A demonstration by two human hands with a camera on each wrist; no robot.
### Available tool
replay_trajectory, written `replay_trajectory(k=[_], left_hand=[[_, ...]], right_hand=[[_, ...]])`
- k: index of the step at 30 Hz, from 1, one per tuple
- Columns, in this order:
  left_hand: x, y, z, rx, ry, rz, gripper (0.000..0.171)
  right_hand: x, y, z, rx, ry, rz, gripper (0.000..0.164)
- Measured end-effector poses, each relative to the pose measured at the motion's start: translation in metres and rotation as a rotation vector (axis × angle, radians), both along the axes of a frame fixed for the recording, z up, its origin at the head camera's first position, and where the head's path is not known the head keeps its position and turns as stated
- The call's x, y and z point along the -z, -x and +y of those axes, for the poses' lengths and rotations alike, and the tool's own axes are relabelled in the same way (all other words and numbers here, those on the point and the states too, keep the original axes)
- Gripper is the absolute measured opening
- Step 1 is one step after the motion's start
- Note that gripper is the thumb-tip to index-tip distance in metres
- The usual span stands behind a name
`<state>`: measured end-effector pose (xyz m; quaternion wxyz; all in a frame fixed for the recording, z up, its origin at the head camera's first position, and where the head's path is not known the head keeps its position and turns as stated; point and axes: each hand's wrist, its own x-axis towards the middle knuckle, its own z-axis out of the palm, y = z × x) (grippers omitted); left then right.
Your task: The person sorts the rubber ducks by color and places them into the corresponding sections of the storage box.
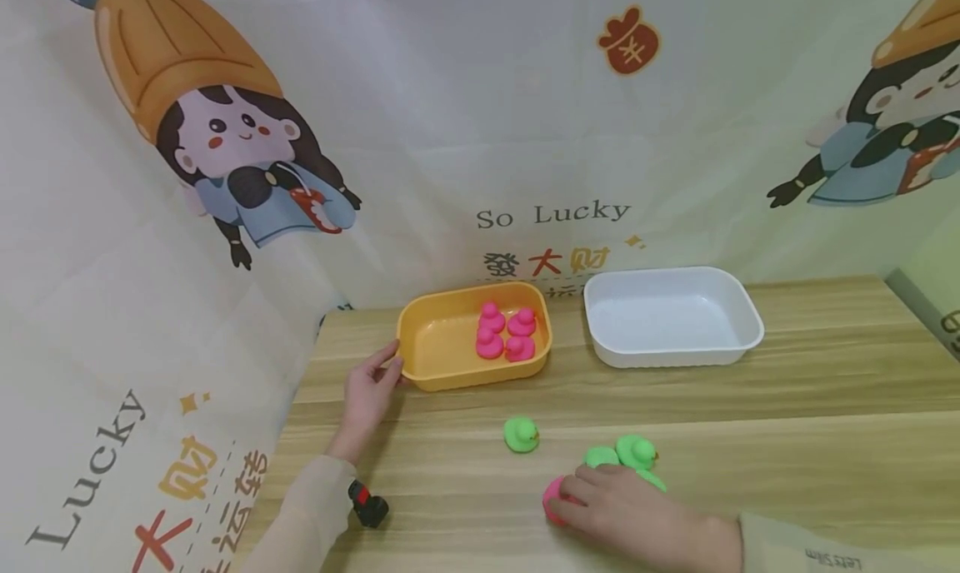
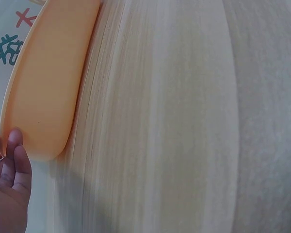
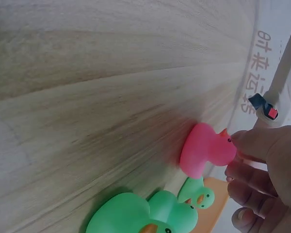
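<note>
At the left end of the orange tray [image 1: 437,344], my left hand [image 1: 371,398] pinches the rim between thumb and fingers; the left wrist view shows fingertips over that edge. Several pink rubber ducks sit in the tray's right half. My right hand [image 1: 630,506] reaches low over the table, its thumb and fingers pinching the head of another pink rubber duck [image 3: 200,151]. From the head, that duck is partly covered by the fingers. Green rubber ducks [image 1: 637,452] cluster right beside this hand, some hidden under it. A single green duck [image 1: 521,435] stands apart, nearer the orange tray.
To the right of the orange tray stands a white tray [image 1: 667,311] with nothing in it. Both stand near the back edge of the wooden table [image 1: 825,373], against a printed cloth [image 1: 420,140]. A black strap device [image 1: 367,505] sits at the left wrist.
</note>
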<state>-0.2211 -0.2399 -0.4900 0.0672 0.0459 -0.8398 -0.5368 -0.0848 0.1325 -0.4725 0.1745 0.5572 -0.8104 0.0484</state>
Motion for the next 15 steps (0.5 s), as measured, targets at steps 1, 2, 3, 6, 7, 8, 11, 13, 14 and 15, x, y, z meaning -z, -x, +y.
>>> replay_trajectory(k=[1,2,3,6,7,8,11,13,14,15], left_hand=[[0.0,0.0,0.0,0.002,-0.001,0.001,0.039],[0.0,0.001,0.0,0.002,-0.004,0.0,0.039],[0.0,0.001,0.0,0.005,-0.008,0.0,0.039],[-0.001,0.001,-0.001,0.01,-0.023,-0.003,0.039],[-0.001,0.001,0.0,0.011,-0.028,-0.005,0.039],[-0.002,0.001,0.0,0.012,-0.03,-0.007,0.039],[-0.003,0.0,0.0,0.013,-0.037,-0.007,0.039],[-0.002,0.0,0.0,0.014,-0.04,-0.007,0.039],[-0.002,0.0,0.0,0.014,-0.039,-0.004,0.039],[-0.001,0.0,0.0,0.014,-0.039,-0.003,0.039]], right_hand=[[0.0,0.0,-0.001,-0.003,0.002,0.003,0.029],[0.001,0.0,-0.002,-0.01,0.002,0.007,0.03],[0.001,0.0,-0.004,-0.016,0.002,0.014,0.031],[0.002,0.0,-0.009,-0.031,-0.002,0.048,0.03],[0.002,0.0,-0.01,-0.035,-0.007,0.053,0.029],[0.002,0.0,-0.012,-0.041,-0.014,0.05,0.028],[0.002,-0.001,-0.017,-0.051,-0.044,0.026,0.024],[0.002,-0.002,-0.019,-0.049,-0.06,0.014,0.021],[0.002,-0.002,-0.021,-0.047,-0.066,0.009,0.019],[0.002,-0.001,-0.021,-0.042,-0.072,0.01,0.018]])
